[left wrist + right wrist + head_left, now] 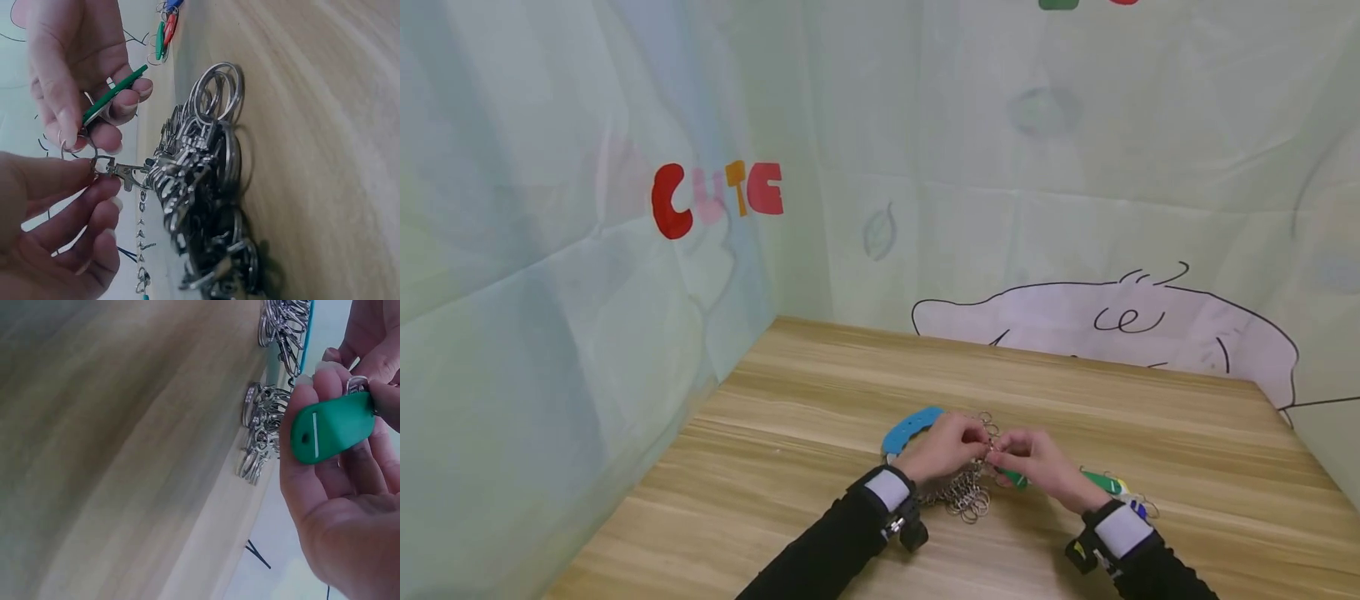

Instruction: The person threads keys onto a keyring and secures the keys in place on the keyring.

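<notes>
Above the wooden table my two hands meet at the fingertips. My left hand (943, 450) pinches the ring end of a metal swivel clasp (128, 175) between thumb and fingers. A green key tag (334, 428) lies across the curled fingers of my right hand (1045, 468), whose thumb presses at its ring end. The tag's thin split ring (94, 147) stands right at the clasp's loop, between both sets of fingertips. Just below the left hand is a heap of metal clasps and split rings (200, 169), linked or piled together.
A curved blue strip with holes (910, 429) lies beyond the left hand. More key tags, among them a green one (1103, 482) and a blue one (1138, 508), lie right of the right wrist. Printed cloth walls border the table (760, 467) at the left and back.
</notes>
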